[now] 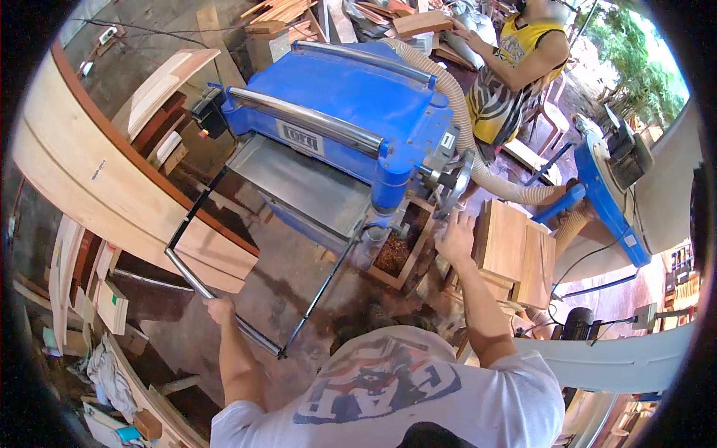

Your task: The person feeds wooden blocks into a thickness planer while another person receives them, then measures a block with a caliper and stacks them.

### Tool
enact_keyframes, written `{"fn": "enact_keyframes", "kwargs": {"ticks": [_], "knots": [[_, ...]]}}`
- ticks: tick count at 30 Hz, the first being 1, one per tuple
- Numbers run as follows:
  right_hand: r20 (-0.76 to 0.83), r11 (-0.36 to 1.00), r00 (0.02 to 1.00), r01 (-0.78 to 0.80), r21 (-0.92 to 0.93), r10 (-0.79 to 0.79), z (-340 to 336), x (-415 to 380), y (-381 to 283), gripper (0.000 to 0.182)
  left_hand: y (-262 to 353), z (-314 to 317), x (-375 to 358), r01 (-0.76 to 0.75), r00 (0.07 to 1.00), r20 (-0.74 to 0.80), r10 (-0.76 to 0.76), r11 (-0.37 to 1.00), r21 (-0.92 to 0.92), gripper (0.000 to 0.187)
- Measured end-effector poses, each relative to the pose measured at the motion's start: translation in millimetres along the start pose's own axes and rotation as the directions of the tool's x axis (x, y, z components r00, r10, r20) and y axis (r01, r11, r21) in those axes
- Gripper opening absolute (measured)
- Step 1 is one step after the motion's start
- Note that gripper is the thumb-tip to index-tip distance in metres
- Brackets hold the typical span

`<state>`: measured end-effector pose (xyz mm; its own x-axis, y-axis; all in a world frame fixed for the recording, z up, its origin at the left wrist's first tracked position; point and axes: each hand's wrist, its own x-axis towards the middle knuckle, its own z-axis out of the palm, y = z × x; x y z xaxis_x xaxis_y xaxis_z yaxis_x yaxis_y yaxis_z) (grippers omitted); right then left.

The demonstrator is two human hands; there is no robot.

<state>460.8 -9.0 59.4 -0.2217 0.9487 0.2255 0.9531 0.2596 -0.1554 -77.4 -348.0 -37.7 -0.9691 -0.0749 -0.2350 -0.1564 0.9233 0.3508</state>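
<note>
A blue planer machine (336, 93) stands at the upper centre, with a bare metal bed (299, 183) on its near side. From the bed extends a black support frame (191, 213) with a metal roller (196, 282) at its outer end. My left hand (219, 310) is closed round this roller. My right hand (455, 237) has its fingers apart, just below the machine's handwheel (457, 183); whether the fingertips touch the rim is unclear. Nothing shows in its palm.
Stacked wooden boards (508, 246) stand beside my right forearm. A long wooden panel (119, 175) lies at the left. Below the machine is a wooden box (396, 284) of shavings. Another person (515, 75) holds a wood block behind the ribbed hose (489, 175). A blue dust collector (612, 194) stands right.
</note>
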Motion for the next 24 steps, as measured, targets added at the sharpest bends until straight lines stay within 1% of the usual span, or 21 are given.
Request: {"fn": "enact_keyframes", "kwargs": {"ticks": [2,4,7,11,14,16,20,22,24], "knots": [[-0.003,1.0,1.0,0.002,-0.004,-0.002,3,0,1,0.077,-1,0,0,0.002,1.0,-0.012,-0.002,1.0,-0.007,0.056],[-0.024,0.999,1.0,0.017,-0.035,-0.018,4,0,1,0.077,13,-15,-24,-0.016,0.999,-0.051,0.017,1.0,0.019,0.055],[-0.054,0.999,0.998,0.028,-0.044,-0.03,2,-1,0,0.076,-1,0,0,-0.022,1.0,-0.013,0.023,0.999,0.037,0.055],[-0.099,0.998,0.994,0.047,-0.03,-0.05,5,0,0,0.073,-12,13,18,-0.041,0.999,-0.02,0.043,0.998,0.052,0.053],[-0.11,0.998,0.992,0.057,-0.018,-0.059,1,-2,-2,0.071,-12,9,13,-0.06,0.998,-0.029,0.063,0.995,0.081,0.053],[-0.101,0.997,0.993,0.068,-0.022,-0.069,-1,-2,-2,0.07,7,-13,-17,-0.056,0.997,-0.048,0.061,0.995,0.088,0.054],[-0.125,0.997,0.989,0.079,-0.019,-0.081,9,-2,4,0.067,-9,4,5,-0.058,0.996,-0.056,0.062,0.996,0.074,0.059],[-0.13,0.998,0.99,0.059,-0.024,-0.062,1,-3,-1,0.066,2,-9,-13,-0.061,0.997,-0.05,0.063,0.997,0.043,0.06],[-0.134,0.999,0.99,0.049,0.009,-0.048,1,-3,-2,0.064,4,-10,-16,-0.062,0.996,-0.056,0.063,0.998,0.021,0.059]]}}
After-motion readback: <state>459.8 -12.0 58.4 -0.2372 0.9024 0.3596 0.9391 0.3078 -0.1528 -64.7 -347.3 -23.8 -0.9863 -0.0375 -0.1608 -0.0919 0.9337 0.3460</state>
